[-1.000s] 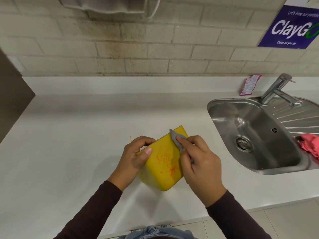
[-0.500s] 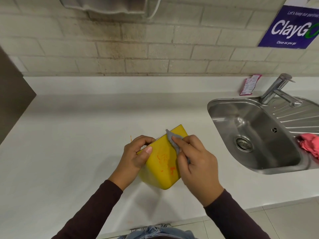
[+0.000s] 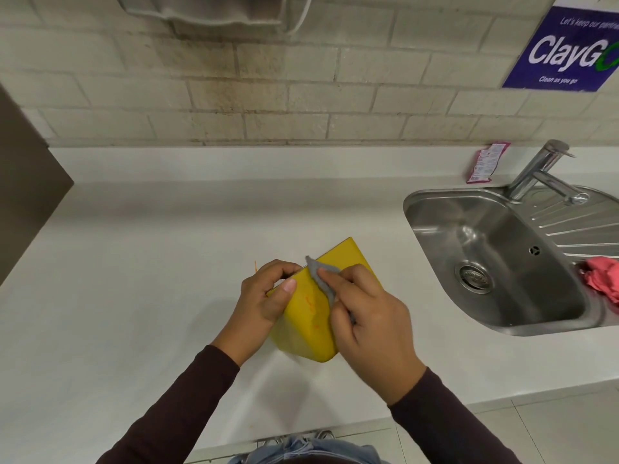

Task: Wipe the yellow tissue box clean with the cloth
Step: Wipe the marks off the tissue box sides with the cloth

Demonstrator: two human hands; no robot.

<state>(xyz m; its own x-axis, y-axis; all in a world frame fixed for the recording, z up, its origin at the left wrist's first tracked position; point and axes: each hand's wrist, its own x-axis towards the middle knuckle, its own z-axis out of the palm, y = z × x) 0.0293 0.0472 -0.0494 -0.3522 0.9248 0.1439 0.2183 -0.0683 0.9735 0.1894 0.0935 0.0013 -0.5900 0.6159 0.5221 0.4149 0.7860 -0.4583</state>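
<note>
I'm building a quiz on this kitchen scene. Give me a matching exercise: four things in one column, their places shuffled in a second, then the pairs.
1. grey cloth
2. yellow tissue box
3. pink rag
4. purple sign

A. on the wall
B. steadied by the left hand
C. on the sink's drainboard
D. pressed under the right hand

Pairs: 1-D, 2-B, 3-C, 4-A

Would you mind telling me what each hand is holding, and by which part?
The left hand grips the yellow tissue box by its upper left edge; the right hand pinches the grey cloth under its fingers.
</note>
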